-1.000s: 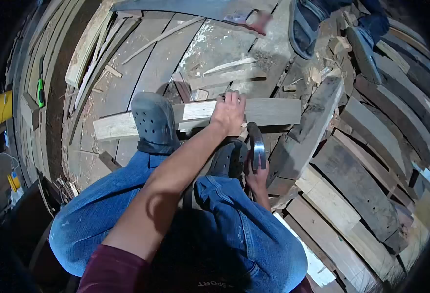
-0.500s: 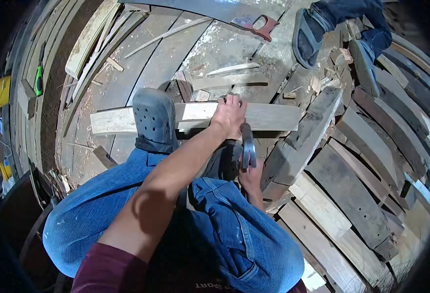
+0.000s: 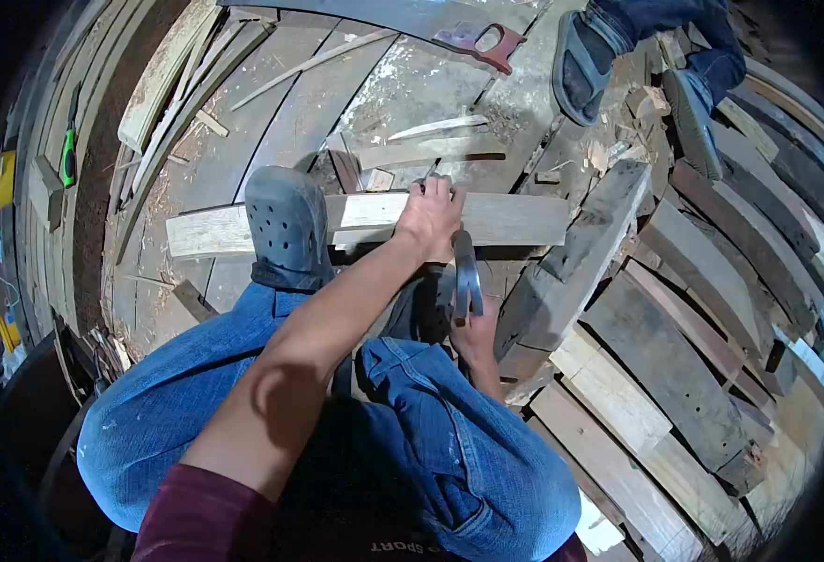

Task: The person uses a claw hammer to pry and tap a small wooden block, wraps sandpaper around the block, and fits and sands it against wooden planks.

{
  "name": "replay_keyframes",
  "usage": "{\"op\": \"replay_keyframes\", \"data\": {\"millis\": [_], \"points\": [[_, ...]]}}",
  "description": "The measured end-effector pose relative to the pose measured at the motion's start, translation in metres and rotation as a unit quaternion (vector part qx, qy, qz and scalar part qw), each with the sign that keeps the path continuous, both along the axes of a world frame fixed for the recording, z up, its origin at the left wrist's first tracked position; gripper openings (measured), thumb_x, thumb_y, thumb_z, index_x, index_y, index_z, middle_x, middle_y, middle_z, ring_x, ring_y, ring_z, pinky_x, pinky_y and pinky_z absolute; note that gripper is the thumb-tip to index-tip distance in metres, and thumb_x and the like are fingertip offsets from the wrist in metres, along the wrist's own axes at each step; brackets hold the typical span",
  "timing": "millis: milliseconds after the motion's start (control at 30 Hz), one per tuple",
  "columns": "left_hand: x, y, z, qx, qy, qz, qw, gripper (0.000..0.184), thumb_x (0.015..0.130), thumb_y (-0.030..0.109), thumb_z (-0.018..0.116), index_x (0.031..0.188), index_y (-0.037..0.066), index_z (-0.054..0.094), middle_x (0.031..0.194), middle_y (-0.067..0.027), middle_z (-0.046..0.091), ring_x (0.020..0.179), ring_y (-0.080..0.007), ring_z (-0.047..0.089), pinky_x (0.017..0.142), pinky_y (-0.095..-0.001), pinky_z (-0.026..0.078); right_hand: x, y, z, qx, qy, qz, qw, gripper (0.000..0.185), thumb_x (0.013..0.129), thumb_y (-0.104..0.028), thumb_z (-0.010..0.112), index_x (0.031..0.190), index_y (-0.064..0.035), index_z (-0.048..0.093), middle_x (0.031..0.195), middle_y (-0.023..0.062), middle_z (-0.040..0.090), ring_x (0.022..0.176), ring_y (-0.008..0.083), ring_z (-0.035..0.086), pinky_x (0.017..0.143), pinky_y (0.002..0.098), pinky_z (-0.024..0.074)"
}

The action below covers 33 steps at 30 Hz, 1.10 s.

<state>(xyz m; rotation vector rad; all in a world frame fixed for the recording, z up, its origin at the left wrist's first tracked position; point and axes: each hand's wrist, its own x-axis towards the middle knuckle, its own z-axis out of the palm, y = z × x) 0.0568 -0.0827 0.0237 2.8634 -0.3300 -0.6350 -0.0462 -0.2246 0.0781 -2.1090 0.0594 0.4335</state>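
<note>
A long, pale wooden plank [image 3: 515, 219] lies crosswise on the floorboards, with my left shoe [image 3: 286, 225] over its left part. My left hand [image 3: 431, 220] grips the plank right of its middle, fingers curled over the far edge. Just below, my right hand [image 3: 476, 332] is closed on a hammer [image 3: 466, 276], whose dark metal head points up towards the plank's near edge. The hammer's handle is mostly hidden by the hand and head.
A handsaw [image 3: 492, 47] lies beyond the plank. Another person's sandalled foot [image 3: 582, 70] is at the upper right. A thick timber [image 3: 576, 272] stands right of my hands, beside stacked boards [image 3: 669, 365]. A green-handled tool [image 3: 68, 157] rests at the left.
The view has shifted slightly. The hammer and my right hand have moved slightly left, close under my left hand, which keeps its grip on the plank.
</note>
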Motion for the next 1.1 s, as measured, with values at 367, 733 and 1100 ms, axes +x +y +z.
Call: {"op": "replay_keyframes", "data": {"millis": [367,733,1100], "points": [[-0.002,0.005,0.013,-0.011,0.005,0.005,1.000,0.087,0.062,0.053,0.076,0.124,0.000,0.045,0.112,-0.0174,0.053,0.110,-0.0302,0.048,0.088,-0.0451,0.043,-0.022,-0.018,-0.024,-0.035,-0.161,-0.067,0.984,0.010,0.083,-0.008,0.057,0.078,0.0011,0.058,0.063,0.0138,0.057,0.054,0.0312,0.054,0.053,0.0365,0.0421],[-0.004,0.003,0.000,-0.023,-0.009,0.020,0.999,0.069,0.071,0.040,0.070,0.123,0.002,0.047,0.113,-0.0162,0.053,0.109,-0.0301,0.048,0.089,-0.0468,0.039,-0.002,-0.009,0.004,-0.070,-0.108,0.034,0.991,0.027,0.091,-0.023,0.054,0.077,0.0006,0.053,0.058,0.0101,0.051,0.049,0.0224,0.050,0.050,0.0347,0.0415],[-0.006,0.002,-0.002,-0.023,-0.028,0.031,0.999,0.059,0.076,0.034,0.066,0.122,0.002,0.048,0.114,-0.0162,0.053,0.109,-0.0303,0.048,0.087,-0.0460,0.039,-0.007,-0.014,-0.007,-0.078,-0.128,0.055,0.987,0.022,0.088,-0.022,0.057,0.081,-0.0008,0.056,0.059,0.0116,0.051,0.053,0.0210,0.052,0.051,0.0340,0.0411]]}}
